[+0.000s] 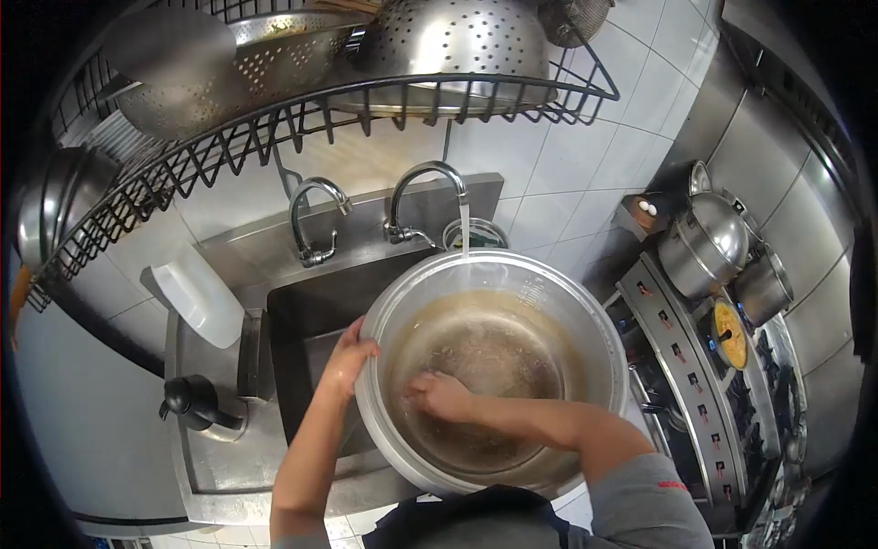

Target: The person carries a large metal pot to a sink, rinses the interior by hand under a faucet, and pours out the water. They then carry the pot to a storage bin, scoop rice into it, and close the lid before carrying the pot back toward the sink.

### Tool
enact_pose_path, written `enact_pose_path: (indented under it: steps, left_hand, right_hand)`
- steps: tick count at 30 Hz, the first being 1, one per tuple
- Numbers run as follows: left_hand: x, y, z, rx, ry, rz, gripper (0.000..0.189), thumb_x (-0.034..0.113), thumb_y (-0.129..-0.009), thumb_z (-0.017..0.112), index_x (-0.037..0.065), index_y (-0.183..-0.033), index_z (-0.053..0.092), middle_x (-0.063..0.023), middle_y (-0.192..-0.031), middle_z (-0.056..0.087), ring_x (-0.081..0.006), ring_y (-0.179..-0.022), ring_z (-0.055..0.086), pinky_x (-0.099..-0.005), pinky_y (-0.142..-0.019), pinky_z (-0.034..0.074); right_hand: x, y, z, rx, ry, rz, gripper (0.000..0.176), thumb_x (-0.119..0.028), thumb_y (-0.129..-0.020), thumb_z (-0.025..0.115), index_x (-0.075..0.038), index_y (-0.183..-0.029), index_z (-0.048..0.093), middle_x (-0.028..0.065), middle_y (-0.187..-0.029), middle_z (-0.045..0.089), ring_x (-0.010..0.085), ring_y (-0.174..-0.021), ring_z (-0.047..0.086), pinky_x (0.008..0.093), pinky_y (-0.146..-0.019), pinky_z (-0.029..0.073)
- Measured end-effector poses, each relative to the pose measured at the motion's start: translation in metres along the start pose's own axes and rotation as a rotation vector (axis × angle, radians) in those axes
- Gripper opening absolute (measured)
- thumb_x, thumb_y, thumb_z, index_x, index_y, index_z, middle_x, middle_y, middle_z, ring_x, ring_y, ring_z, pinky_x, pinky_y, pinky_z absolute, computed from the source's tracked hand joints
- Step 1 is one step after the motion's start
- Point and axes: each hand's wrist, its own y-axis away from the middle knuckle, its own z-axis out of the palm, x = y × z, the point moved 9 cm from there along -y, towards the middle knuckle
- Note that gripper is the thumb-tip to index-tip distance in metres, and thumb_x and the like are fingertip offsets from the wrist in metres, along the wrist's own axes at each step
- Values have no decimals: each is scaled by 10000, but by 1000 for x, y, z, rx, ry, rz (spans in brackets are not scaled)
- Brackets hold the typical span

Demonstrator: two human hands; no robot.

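A large round metal pot (593, 320) is tilted over the right part of the sink, its inside facing me. Water (465, 227) runs from the right faucet (426, 171) into it at the far rim. My left hand (346, 359) is closed around the pot's left rim, thumb over the edge. Inside the pot, my right hand (441, 396) is at the left part of the inner wall with its fingers curled. Anything under those fingers is hidden. Shallow, cloudy water seems to cover the pot's bottom.
A dark sink basin (306, 316) lies left of the pot, below a second faucet (315, 197). A white plastic jug (197, 293) and a black-topped thermos (197, 403) stand on the left counter. Overhead, a wire rack (402, 96) holds colanders. Right is a stove (681, 352) with pots.
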Motion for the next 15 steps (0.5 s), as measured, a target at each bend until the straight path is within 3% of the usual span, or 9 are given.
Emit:
enact_pose_path:
  steps: [3, 5, 6, 7, 10, 12, 15]
  left_hand:
    - [-6, 49, 8, 115, 184, 110, 691, -23, -590, 529, -1, -1267, 396, -100, -1085, 551, -198, -969, 542, -292, -833, 447]
    - [-16, 83, 8, 250, 161, 112, 734, -33, -601, 528, -5, -1307, 327, -114, -1162, 513, -205, -1039, 512, -295, -888, 414]
    - [-24, 100, 4, 395, 166, 147, 763, -46, -616, 527, -18, -1332, 266, -133, -1209, 475, -222, -1083, 490, -299, -903, 404]
    - [-23, 108, 13, 356, 203, 176, 774, -55, -623, 519, -22, -1342, 234, -142, -1224, 457, -225, -1102, 475, -301, -914, 395]
    - [-32, 116, 25, 310, 281, 187, 794, -75, -633, 499, -22, -1358, 180, -155, -1245, 430, -227, -1133, 449, -305, -942, 371]
    - [-35, 115, 27, 300, 299, 183, 798, -87, -634, 485, -20, -1362, 164, -158, -1249, 421, -226, -1143, 439, -307, -954, 359]
    - [-28, 114, 28, 280, 287, 196, 794, -104, -636, 463, -21, -1362, 152, -160, -1252, 412, -224, -1149, 431, -309, -961, 349]
  right_hand:
    - [93, -3, 9, 25, 150, 393, 308, -136, -822, 489, -104, -1115, 579, 124, -1090, 584, 293, -989, 551, 400, -864, 432]
    - [145, 25, 0, 53, -9, 675, 311, -126, -837, 482, -27, -1121, 564, 184, -1063, 592, 339, -943, 569, 414, -873, 430]
    - [150, 41, -17, 19, -10, 760, 328, -142, -845, 477, -36, -1147, 549, 172, -1137, 559, 337, -1004, 544, 411, -907, 407]
    - [150, 53, -32, -17, -7, 845, 346, -158, -852, 473, -46, -1173, 534, 161, -1211, 526, 335, -1065, 519, 408, -941, 383]
    - [122, 66, -28, 105, 140, 782, 395, -171, -853, 482, -58, -1231, 486, 138, -1330, 427, 287, -1203, 426, 435, -1012, 305]
    - [61, 33, -17, -25, 134, 587, 440, -178, -848, 490, -82, -1275, 451, 106, -1382, 366, 233, -1272, 354, 490, -1038, 236]
    - [76, 13, 9, -16, 161, 495, 469, -181, -842, 498, -120, -1301, 427, 95, -1381, 369, 223, -1258, 377, 545, -1012, 237]
